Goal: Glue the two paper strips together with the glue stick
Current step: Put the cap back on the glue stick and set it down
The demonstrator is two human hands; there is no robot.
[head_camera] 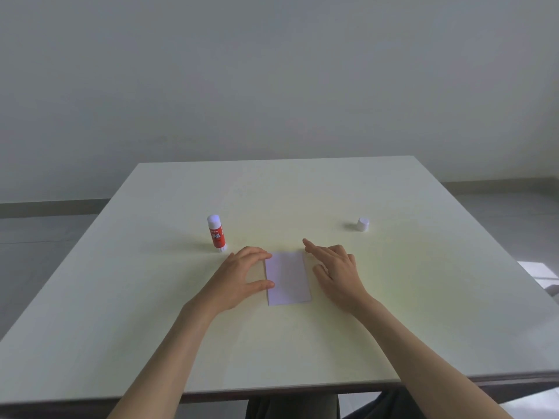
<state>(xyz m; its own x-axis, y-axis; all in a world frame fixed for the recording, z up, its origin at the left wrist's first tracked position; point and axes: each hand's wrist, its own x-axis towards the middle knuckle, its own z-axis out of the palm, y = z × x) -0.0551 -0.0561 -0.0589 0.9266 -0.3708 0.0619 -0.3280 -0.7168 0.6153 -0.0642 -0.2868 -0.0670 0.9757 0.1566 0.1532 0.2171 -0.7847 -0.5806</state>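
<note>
White paper [288, 278] lies flat on the table [272, 195] in front of me; it looks like one rectangle, and I cannot tell the two strips apart. My left hand [242, 276] rests at its left edge, thumb and fingertips touching the paper's border. My right hand [335, 270] hovers just right of the paper, fingers spread, index finger pointing forward, holding nothing. The red glue stick [216, 233] stands upright, uncapped, behind my left hand. Its white cap [362, 224] stands apart at the right.
The table's near edge runs below my forearms. A grey wall stands behind the far edge. Something white lies on the floor [541, 276] at the right.
</note>
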